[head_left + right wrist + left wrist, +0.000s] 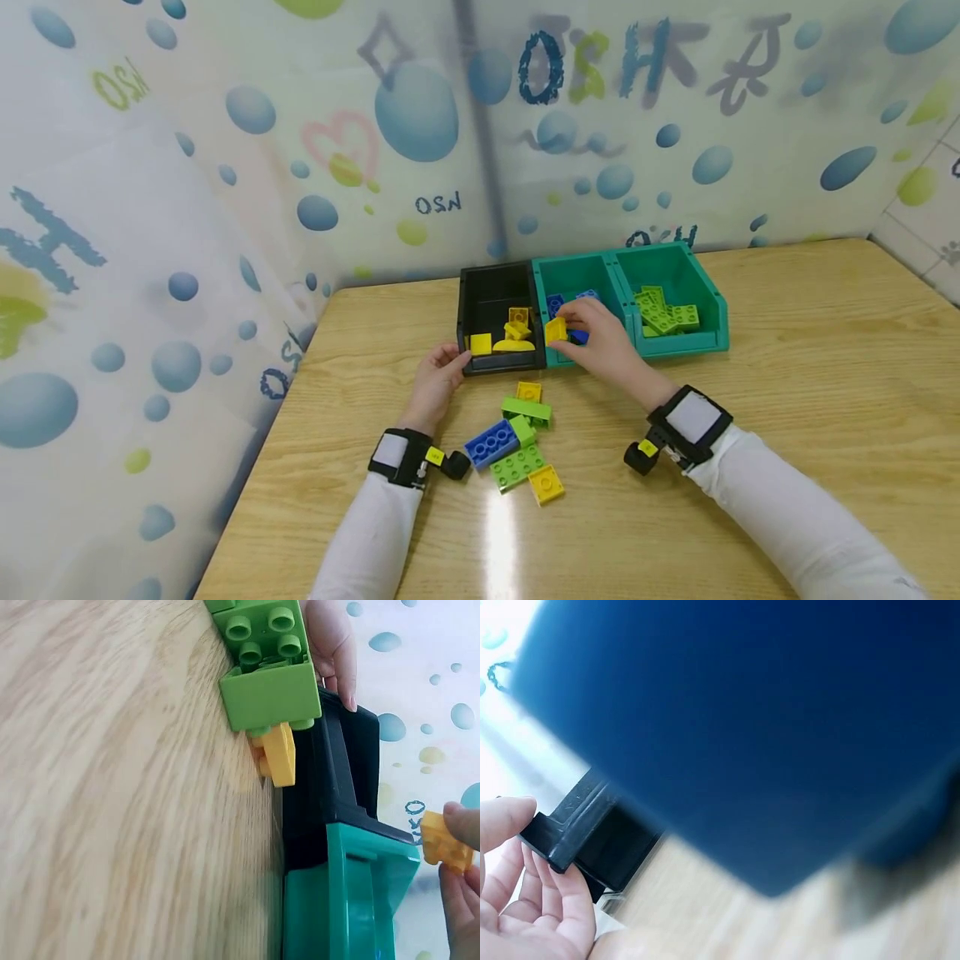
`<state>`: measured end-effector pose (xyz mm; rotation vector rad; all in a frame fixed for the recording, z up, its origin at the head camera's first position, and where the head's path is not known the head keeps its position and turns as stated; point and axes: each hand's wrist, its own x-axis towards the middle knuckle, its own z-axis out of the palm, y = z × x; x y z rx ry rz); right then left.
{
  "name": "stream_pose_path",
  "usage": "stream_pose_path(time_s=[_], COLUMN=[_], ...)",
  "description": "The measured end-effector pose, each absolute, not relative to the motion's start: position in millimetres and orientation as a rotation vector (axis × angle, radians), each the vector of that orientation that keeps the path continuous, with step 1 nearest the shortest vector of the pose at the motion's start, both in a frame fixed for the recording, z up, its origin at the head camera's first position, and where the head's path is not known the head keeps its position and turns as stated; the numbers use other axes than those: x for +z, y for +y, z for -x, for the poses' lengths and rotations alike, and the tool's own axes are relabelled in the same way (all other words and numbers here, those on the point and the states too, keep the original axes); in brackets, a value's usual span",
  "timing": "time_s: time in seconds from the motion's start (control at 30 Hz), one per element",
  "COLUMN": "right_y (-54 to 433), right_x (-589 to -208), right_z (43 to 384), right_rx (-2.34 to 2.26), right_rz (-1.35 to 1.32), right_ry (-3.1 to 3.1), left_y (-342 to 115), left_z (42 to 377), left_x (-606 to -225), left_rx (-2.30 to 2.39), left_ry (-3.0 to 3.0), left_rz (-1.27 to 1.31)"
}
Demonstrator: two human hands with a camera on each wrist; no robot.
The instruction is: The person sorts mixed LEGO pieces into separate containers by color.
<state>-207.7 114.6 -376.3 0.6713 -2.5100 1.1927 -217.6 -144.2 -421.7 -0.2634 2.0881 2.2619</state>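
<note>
My left hand (437, 379) grips the front left corner of a black bin (501, 364). In the left wrist view the thumb (506, 819) lies over the rim and the fingers curl below it. Several yellow pieces (513, 344) lie in that bin. My right hand (603, 340) pinches a yellow building brick (556, 330) between thumb and fingertips, over the border of the black bin and the middle teal bin (573, 268). The right wrist view shows the same yellow brick (442, 841) raised above the bin rims.
A loose group before the bins holds a blue brick (491, 444), green bricks (517, 468) and yellow bricks (547, 484). Blue bricks (555, 305) lie in the middle bin. Green bricks (663, 315) fill part of the right teal bin (708, 287). Behind stands a patterned curtain (420, 217).
</note>
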Motion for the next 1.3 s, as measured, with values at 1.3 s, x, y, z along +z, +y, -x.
stream_pose_path(time_s=[1.3], right_y=[67], right_x=[-371], right_z=[223], right_rx=[0.196], right_rz=[-1.112], right_ry=[-2.685], left_y=[-144], left_z=[216], left_x=[-423], left_rx=[2.263], left_ry=[2.100], left_rz=[0.235])
